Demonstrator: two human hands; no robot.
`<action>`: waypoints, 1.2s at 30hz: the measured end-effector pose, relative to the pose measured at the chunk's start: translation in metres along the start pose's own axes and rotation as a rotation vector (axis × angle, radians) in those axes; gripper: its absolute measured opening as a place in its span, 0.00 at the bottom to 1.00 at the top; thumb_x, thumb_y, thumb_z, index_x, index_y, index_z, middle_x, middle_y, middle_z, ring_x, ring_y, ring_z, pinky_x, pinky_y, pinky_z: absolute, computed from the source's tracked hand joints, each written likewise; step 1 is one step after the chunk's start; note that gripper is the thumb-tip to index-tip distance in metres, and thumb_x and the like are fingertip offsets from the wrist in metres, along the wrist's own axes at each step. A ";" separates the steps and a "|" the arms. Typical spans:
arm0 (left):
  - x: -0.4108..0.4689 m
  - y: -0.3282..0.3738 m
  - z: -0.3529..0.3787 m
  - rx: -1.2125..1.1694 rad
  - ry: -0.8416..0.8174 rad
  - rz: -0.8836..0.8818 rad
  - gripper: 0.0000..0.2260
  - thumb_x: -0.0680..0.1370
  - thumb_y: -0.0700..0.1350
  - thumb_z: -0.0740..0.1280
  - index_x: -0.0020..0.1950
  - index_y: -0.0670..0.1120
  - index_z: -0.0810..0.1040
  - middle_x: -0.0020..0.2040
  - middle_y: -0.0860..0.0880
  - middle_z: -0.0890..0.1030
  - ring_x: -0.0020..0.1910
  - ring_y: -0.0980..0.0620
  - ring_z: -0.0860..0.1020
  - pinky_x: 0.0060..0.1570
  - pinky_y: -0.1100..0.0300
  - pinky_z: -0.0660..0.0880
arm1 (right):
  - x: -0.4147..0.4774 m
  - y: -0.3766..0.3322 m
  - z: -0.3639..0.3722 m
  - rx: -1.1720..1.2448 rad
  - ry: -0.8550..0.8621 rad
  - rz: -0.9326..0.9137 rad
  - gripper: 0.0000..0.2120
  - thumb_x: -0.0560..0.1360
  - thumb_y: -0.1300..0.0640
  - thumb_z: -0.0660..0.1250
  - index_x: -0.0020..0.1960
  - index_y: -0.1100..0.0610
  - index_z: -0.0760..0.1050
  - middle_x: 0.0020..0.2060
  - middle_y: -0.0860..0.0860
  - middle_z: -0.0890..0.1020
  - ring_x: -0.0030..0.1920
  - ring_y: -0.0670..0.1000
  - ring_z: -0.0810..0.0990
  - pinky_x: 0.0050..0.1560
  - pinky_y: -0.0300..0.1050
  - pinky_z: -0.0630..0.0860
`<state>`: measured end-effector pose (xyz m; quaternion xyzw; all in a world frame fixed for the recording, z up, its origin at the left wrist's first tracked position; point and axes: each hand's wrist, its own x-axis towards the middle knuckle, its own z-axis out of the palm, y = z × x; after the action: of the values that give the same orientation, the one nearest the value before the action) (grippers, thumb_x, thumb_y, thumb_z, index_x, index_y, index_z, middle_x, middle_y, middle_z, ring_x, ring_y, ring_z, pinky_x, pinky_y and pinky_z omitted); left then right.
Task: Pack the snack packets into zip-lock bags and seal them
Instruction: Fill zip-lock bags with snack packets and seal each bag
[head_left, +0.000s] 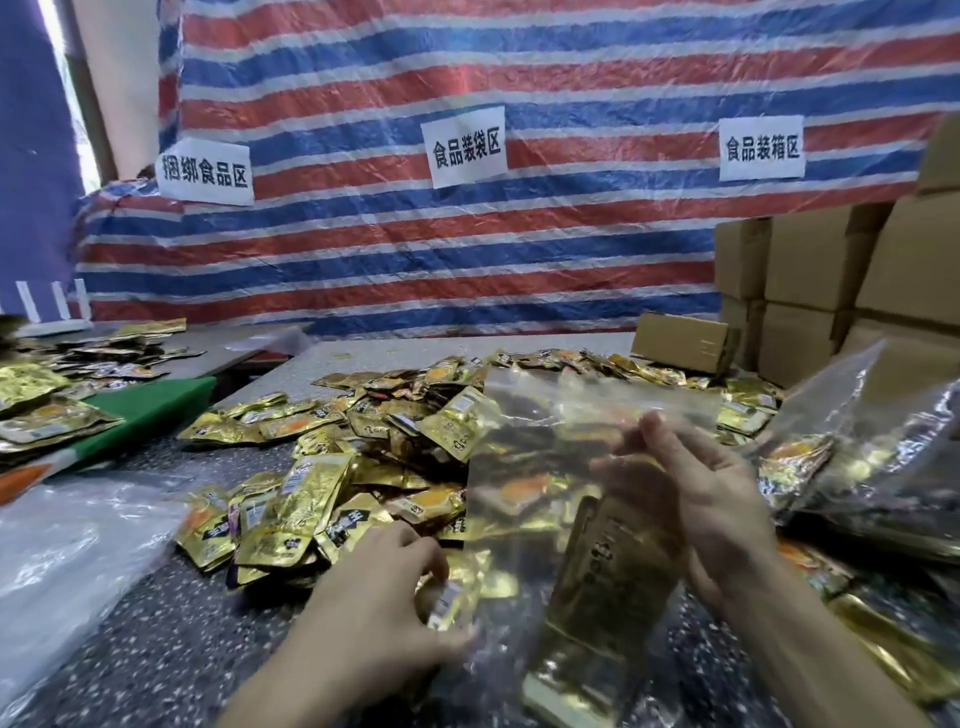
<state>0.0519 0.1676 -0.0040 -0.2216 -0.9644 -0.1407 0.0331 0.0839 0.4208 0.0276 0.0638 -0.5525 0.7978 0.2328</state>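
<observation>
A clear zip-lock bag (545, 415) stands upright in front of me, its mouth at the top. My right hand (696, 499) grips its right side, fingers behind the plastic. Gold snack packets (597, 571) sit inside the bag's lower part. My left hand (384, 587) pinches a gold packet (447, 605) low beside the bag. A big loose heap of gold packets (332, 467) covers the dark speckled table beyond both hands.
Filled clear bags (857, 457) lie piled at the right. Cardboard boxes (810, 280) are stacked at the back right. A sheet of clear plastic (67, 545) lies at the left, with a green board (150, 410) and more packets behind. A striped tarp with paper signs hangs behind.
</observation>
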 end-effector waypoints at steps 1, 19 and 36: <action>-0.001 0.002 0.000 0.105 -0.040 0.023 0.36 0.59 0.78 0.59 0.61 0.61 0.70 0.59 0.62 0.67 0.59 0.61 0.66 0.60 0.60 0.70 | -0.001 0.000 0.000 0.006 -0.006 -0.010 0.08 0.67 0.51 0.72 0.36 0.54 0.85 0.36 0.56 0.86 0.33 0.53 0.86 0.34 0.47 0.84; -0.005 -0.008 -0.038 -0.370 0.461 0.055 0.07 0.79 0.41 0.68 0.47 0.54 0.80 0.37 0.54 0.83 0.37 0.58 0.80 0.30 0.65 0.76 | -0.005 -0.015 -0.005 0.081 -0.034 -0.010 0.08 0.61 0.49 0.75 0.35 0.53 0.84 0.34 0.54 0.85 0.33 0.51 0.85 0.32 0.43 0.81; 0.003 0.029 -0.149 -1.058 0.416 0.356 0.10 0.74 0.45 0.66 0.50 0.56 0.84 0.52 0.47 0.85 0.51 0.49 0.83 0.48 0.53 0.82 | -0.009 -0.025 0.014 -0.048 -0.090 -0.119 0.21 0.58 0.49 0.80 0.39 0.66 0.81 0.32 0.61 0.83 0.31 0.53 0.81 0.34 0.44 0.79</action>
<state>0.0622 0.1515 0.1468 -0.3342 -0.6844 -0.6349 0.1296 0.1006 0.4127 0.0509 0.1266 -0.5768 0.7653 0.2561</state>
